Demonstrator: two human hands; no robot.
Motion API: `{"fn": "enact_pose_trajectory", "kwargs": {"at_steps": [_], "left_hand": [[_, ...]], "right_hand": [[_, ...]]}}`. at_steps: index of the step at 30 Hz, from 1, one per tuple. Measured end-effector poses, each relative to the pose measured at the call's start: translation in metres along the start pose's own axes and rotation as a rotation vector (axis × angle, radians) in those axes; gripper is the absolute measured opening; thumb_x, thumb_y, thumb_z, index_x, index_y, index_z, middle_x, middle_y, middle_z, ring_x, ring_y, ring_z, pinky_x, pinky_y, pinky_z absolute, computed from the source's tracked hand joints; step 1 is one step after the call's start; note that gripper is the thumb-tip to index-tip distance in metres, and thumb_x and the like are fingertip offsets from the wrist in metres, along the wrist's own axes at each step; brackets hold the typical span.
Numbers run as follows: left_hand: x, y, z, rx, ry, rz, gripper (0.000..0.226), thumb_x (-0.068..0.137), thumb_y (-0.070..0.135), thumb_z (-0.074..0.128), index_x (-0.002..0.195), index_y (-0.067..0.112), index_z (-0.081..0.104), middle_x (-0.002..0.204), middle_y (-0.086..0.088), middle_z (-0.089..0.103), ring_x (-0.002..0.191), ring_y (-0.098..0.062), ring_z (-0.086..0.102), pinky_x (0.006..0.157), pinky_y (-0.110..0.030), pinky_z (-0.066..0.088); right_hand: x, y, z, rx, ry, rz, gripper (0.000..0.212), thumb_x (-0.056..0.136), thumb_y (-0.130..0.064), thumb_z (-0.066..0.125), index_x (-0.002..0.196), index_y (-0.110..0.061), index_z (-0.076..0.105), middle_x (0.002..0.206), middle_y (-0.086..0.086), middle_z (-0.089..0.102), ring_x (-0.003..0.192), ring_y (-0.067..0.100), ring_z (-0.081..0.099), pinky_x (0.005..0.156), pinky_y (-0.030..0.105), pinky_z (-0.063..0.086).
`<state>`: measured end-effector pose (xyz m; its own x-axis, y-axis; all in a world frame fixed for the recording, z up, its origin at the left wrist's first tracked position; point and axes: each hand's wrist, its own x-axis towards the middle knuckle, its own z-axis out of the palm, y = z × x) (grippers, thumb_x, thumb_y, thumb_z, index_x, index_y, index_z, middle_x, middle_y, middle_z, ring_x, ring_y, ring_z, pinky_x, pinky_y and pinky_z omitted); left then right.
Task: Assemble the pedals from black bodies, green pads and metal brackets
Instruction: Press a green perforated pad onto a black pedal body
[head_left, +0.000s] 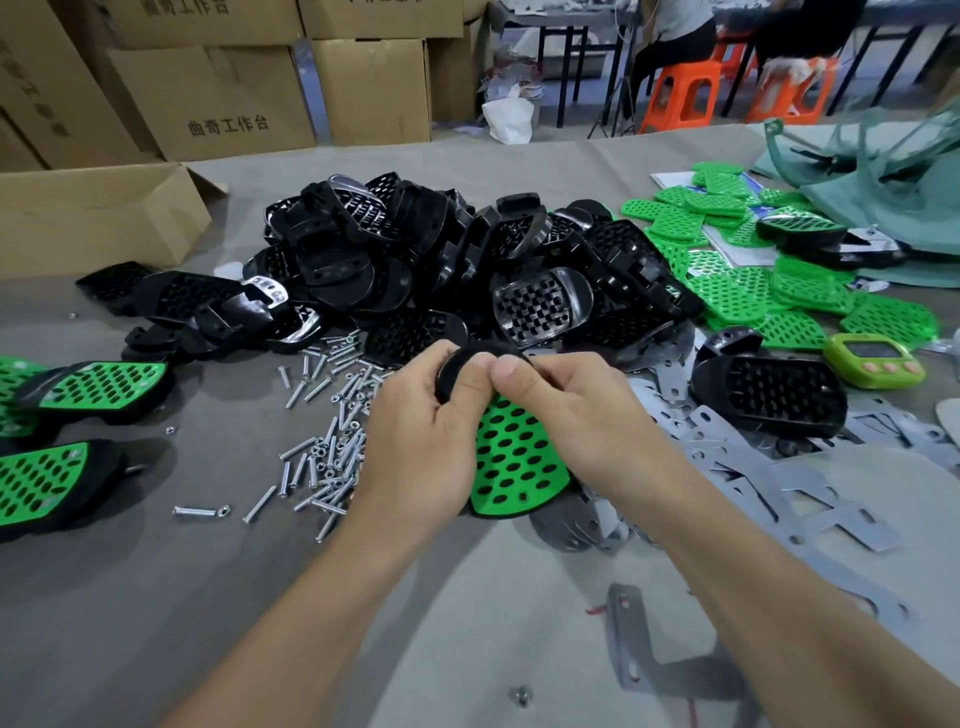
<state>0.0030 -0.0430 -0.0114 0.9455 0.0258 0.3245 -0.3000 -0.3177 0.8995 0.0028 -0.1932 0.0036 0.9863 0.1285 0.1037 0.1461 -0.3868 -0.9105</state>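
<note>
With the left hand (418, 421) and right hand (566, 405) both in a closed grip on the black plastic pedal body (453, 370) held just above the grey tabletop (156, 597), the thumbs should press the green perforated plastic pad (519, 457) evenly until its edges seat flush.

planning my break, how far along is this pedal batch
Early. Done: a few finished pedals lie at the left. In hand: left hand and right hand grip a black body with a green pad on it. To do: the big pile of black bodies, loose green pads, metal brackets and screws.
</note>
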Motion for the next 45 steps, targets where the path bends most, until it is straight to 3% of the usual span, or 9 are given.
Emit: {"fn": "enact_pose_trajectory", "kwargs": {"at_steps": [5,9,14,18,24,31,37,41,45], "left_hand": [[0.003,-0.001,-0.001,-0.056,-0.028,0.037,0.037,0.096,0.042,0.056,0.068,0.019,0.052,0.060,0.009,0.051,0.058,-0.005,0.047,0.053,-0.022,0.038],[-0.001,-0.001,0.000,-0.360,-0.127,-0.184,0.037,0.095,0.047,0.057,0.082,0.015,0.069,0.076,-0.011,0.069,0.070,-0.021,0.067,0.054,-0.042,0.056],[0.008,-0.005,-0.005,-0.396,-0.162,-0.131,0.023,0.095,0.033,0.062,0.099,0.016,0.078,0.098,-0.020,0.076,0.094,-0.041,0.074,0.084,-0.066,0.056],[0.009,-0.006,-0.010,-0.437,-0.106,-0.146,0.020,0.095,0.030,0.062,0.099,0.026,0.081,0.097,-0.012,0.079,0.093,-0.036,0.076,0.083,-0.060,0.061],[0.013,-0.011,-0.022,-0.551,-0.447,-0.259,0.043,0.098,-0.010,0.054,0.132,0.014,0.066,0.119,-0.014,0.075,0.109,-0.030,0.073,0.080,-0.035,0.061],[0.017,-0.011,-0.040,-0.546,-0.419,-0.286,0.048,0.093,-0.017,0.054,0.133,0.007,0.064,0.115,-0.023,0.074,0.098,-0.030,0.075,0.072,-0.033,0.060],[0.032,-0.010,-0.063,-0.825,-0.116,-0.463,0.026,0.100,0.002,0.053,0.120,0.007,0.068,0.110,-0.011,0.078,0.096,-0.023,0.076,0.074,-0.034,0.064],[0.046,-0.025,-0.092,-0.990,0.174,-0.586,0.013,0.100,0.012,0.058,0.104,0.005,0.069,0.093,-0.007,0.080,0.079,-0.018,0.077,0.068,-0.032,0.064],[0.049,-0.035,-0.096,-0.978,0.286,-0.596,0.015,0.099,0.014,0.061,0.108,0.008,0.071,0.100,-0.008,0.080,0.089,-0.022,0.077,0.081,-0.038,0.064]], "right_hand": [[-0.004,-0.006,0.002,0.002,0.055,-0.082,0.076,0.086,-0.067,0.050,0.076,0.008,0.060,0.076,0.029,0.061,0.067,0.037,0.059,0.063,0.052,0.049],[-0.001,-0.001,0.006,0.115,0.136,0.030,0.081,0.081,-0.071,0.049,0.077,0.010,0.053,0.073,0.028,0.060,0.063,0.036,0.058,0.067,0.059,0.051],[0.001,0.007,0.005,0.146,0.173,0.079,0.070,0.079,-0.070,0.055,0.078,0.000,0.063,0.071,0.017,0.066,0.064,0.027,0.061,0.068,0.056,0.056],[0.001,0.005,0.001,0.404,-0.077,0.035,0.015,0.090,-0.024,0.068,0.097,-0.013,0.076,0.094,0.011,0.078,0.088,0.023,0.076,0.072,0.036,0.061],[-0.001,0.003,-0.002,0.510,0.014,0.014,0.016,0.095,-0.003,0.064,0.107,-0.003,0.075,0.096,0.019,0.076,0.082,0.028,0.075,0.063,0.036,0.060],[0.002,0.002,0.013,0.493,0.021,-0.061,0.023,0.088,-0.013,0.069,0.109,-0.008,0.077,0.100,0.018,0.077,0.091,0.033,0.075,0.072,0.043,0.062],[0.011,-0.014,0.031,0.251,0.129,-0.089,0.020,0.094,-0.031,0.057,0.103,-0.022,0.072,0.086,0.012,0.075,0.075,0.031,0.070,0.066,0.045,0.055],[0.014,-0.028,0.051,-0.309,0.045,-0.124,0.018,0.088,-0.018,0.064,0.087,-0.035,0.071,0.076,-0.015,0.072,0.063,0.009,0.063,0.062,0.026,0.052],[0.014,-0.036,0.089,-0.784,-0.179,-0.270,0.014,0.090,-0.030,0.065,0.100,-0.029,0.076,0.098,-0.004,0.070,0.101,0.021,0.056,0.093,0.035,0.042]]}}
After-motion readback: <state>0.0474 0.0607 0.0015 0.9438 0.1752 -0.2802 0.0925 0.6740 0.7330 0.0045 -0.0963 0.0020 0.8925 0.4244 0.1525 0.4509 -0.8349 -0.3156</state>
